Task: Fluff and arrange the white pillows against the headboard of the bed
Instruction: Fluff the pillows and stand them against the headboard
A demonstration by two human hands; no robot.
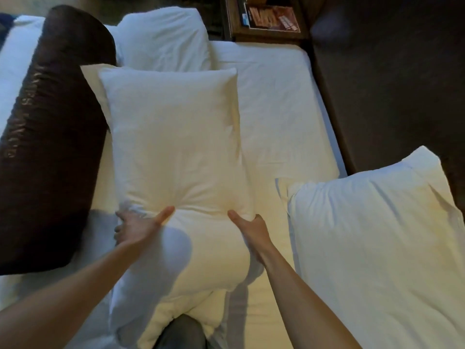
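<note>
A long white pillow (176,152) lies lengthwise down the middle of the bed. My left hand (136,229) grips its left side near the middle, thumb on top and fingers tucked under. My right hand (250,229) pinches its right side at the same height, so the fabric creases between both hands. A second white pillow (372,248) lies flat at the right, hanging partly over the mattress edge. A third white pillow (166,39) sits at the far end of the bed, behind the one I hold.
A dark brown bolster cushion (50,137) with embroidered lettering lies along the left. The white sheet (281,102) is bare on the right half. A wooden nightstand (266,23) with a magazine stands beyond the bed. Dark carpet (392,91) lies to the right.
</note>
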